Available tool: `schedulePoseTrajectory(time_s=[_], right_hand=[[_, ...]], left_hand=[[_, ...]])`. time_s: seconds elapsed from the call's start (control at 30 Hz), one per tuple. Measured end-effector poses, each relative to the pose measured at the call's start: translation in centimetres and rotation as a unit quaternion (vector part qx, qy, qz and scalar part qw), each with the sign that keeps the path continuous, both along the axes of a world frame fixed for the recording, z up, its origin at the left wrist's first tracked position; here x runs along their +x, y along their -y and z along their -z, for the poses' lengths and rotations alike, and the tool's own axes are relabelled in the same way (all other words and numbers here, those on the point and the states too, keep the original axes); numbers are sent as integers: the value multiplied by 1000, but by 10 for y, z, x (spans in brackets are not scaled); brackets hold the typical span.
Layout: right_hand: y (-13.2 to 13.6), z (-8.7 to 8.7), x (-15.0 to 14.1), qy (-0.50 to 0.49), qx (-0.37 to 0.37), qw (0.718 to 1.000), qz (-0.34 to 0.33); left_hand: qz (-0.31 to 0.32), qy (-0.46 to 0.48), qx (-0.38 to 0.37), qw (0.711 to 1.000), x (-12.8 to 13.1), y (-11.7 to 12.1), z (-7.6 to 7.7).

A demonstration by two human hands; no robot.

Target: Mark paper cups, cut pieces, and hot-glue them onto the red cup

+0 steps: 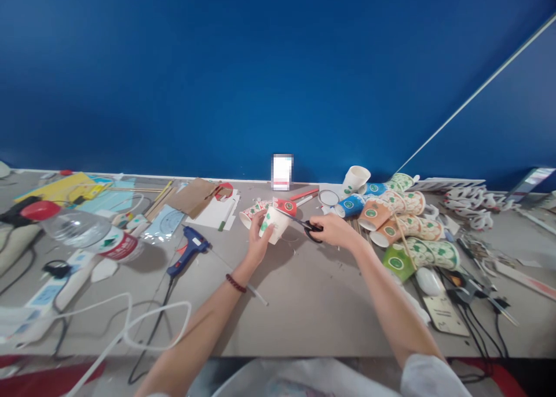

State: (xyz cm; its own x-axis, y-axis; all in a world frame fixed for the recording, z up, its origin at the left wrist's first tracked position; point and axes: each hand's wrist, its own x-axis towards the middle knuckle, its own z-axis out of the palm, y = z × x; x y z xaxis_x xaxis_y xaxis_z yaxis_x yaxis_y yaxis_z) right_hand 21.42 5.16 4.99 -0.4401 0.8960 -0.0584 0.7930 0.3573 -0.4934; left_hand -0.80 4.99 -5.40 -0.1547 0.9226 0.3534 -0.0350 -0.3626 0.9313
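My left hand (259,235) is wrapped round a white paper cup (277,225) with green leaf marks, tilted above the middle of the table. From the right, my right hand (332,229) grips the black handles of a pair of scissors (313,230). The blades point left and reach the cup's upper edge; whether they are cutting into it I cannot tell. Just behind the cup lie patterned paper cups, one with a red band (286,207). A white paper ring (328,198) rests on the table beyond my right hand.
A blue glue gun (187,251) and a plastic bottle (93,235) lie to the left, near a power strip (54,290) and a looped white cable (125,327). Stacked paper cups (397,212) fill the right side. A phone (282,172) leans against the blue wall.
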Motion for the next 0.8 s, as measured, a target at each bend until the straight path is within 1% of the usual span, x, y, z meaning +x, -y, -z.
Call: schedulePoseTrajectory(time_s=[0.13, 0.37, 0.53, 0.63, 0.8], right_hand=[[-2, 3, 1, 6, 14, 1000, -2], [1, 1, 5, 27, 52, 998, 9], [3, -3, 4, 42, 68, 997, 14], [5, -6, 6, 46, 64, 997, 11], [7, -10, 7, 37, 32, 999, 11]], left_hand=[[-2, -15, 0, 1000, -1, 0, -1], [8, -38, -8, 999, 1, 6, -14], [18, -66, -11, 998, 1, 8, -18], [24, -85, -6, 996, 1, 10, -21], [28, -96, -15, 995, 1, 11, -24]])
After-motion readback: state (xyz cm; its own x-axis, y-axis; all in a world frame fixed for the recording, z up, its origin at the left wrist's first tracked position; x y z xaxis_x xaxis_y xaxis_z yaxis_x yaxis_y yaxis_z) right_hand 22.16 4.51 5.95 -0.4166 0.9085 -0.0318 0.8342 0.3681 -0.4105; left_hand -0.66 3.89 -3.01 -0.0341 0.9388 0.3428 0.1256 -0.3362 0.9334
